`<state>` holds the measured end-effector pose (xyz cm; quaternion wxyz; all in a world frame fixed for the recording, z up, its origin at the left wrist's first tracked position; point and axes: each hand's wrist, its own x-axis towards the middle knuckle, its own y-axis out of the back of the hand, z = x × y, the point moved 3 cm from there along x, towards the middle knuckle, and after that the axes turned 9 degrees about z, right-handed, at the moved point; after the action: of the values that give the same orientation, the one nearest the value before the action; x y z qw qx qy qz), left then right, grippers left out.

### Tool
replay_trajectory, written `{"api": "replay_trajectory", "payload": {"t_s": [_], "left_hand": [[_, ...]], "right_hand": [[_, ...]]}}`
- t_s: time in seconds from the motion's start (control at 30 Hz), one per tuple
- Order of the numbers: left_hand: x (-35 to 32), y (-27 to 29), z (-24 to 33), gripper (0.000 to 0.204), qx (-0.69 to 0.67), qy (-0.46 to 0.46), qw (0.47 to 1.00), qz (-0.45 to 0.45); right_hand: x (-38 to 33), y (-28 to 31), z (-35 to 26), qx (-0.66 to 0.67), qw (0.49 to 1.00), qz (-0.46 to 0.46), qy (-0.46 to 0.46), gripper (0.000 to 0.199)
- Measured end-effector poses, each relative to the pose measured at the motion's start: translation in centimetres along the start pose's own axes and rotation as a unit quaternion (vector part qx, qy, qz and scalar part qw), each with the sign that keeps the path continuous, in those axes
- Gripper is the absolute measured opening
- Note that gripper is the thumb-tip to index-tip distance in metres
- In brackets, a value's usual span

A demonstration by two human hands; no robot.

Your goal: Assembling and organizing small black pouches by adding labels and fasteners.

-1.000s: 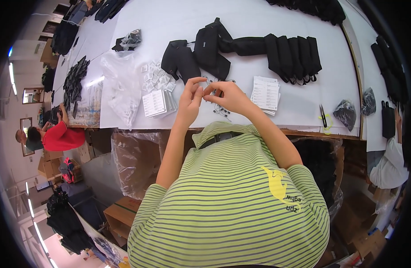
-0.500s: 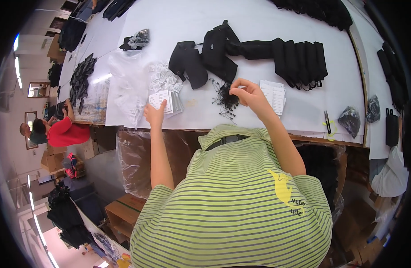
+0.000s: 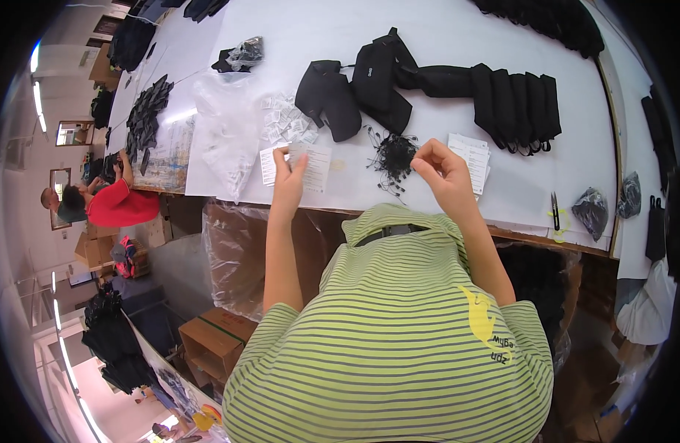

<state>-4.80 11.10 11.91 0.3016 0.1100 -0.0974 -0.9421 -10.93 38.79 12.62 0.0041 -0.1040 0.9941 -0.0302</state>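
Note:
My left hand [image 3: 287, 183] holds a white printed card [image 3: 316, 168] between thumb and fingers, above a stack of similar cards [image 3: 269, 168]. My right hand [image 3: 447, 176] is pinched closed at the right edge of a tangle of black tag strings [image 3: 394, 156] with small plastic ends. Whether a string sits between those fingertips is too small to tell. To the right of this hand lies a second stack of white printed cards [image 3: 471, 151], partly behind it. Small white tags [image 3: 282, 118] are heaped beyond my left hand.
Black fabric pouches [image 3: 332, 100] lie beyond the strings, with a row of more pouches [image 3: 513, 107] at right. Clear plastic bags [image 3: 223, 133] lie at left. Black-handled snips [image 3: 555, 212] and a bagged black item [image 3: 591, 213] are near the right edge. A co-worker in red [image 3: 122, 201] stands far left.
My left hand has drawn a card off the stack and toward the right. My right hand has shifted from over the black strings to their right edge, still pinched. The whole view has shifted slightly.

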Motion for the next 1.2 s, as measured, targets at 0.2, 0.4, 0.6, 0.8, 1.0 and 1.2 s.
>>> {"api": "replay_trajectory", "payload": {"t_s": [0.2, 0.4, 0.6, 0.8, 1.0, 1.2], "left_hand": [[-5.5, -6.1, 4.2, 0.045, 0.020, -0.106, 0.982, -0.157], [-7.1, -8.4, 4.2, 0.016, -0.014, -0.075, 0.984, -0.164], [-7.8, -9.6, 5.3, 0.012, 0.025, -0.175, 0.977, -0.121], [-6.9, -9.4, 5.4, 0.009, -0.039, -0.197, 0.961, -0.191], [-6.2, -10.1, 3.5, 0.016, -0.141, 0.056, 0.939, -0.308], [-5.1, -11.1, 2.0, 0.011, -0.019, 0.033, 0.943, -0.331]], "right_hand": [[-0.8, -0.9, -1.8, -0.054, 0.997, -0.039, 0.033, 0.013], [-1.1, -0.5, -2.6, -0.098, 0.993, -0.034, 0.055, 0.010], [-1.0, 0.1, -2.2, -0.134, 0.988, -0.010, 0.075, 0.009], [-0.7, 0.8, -1.4, -0.037, 0.999, -0.023, -0.003, 0.008], [-0.4, 1.3, 0.1, 0.011, 0.998, -0.061, -0.022, 0.012], [0.7, 1.8, 1.1, 0.009, 0.990, -0.111, -0.086, 0.014]]}}
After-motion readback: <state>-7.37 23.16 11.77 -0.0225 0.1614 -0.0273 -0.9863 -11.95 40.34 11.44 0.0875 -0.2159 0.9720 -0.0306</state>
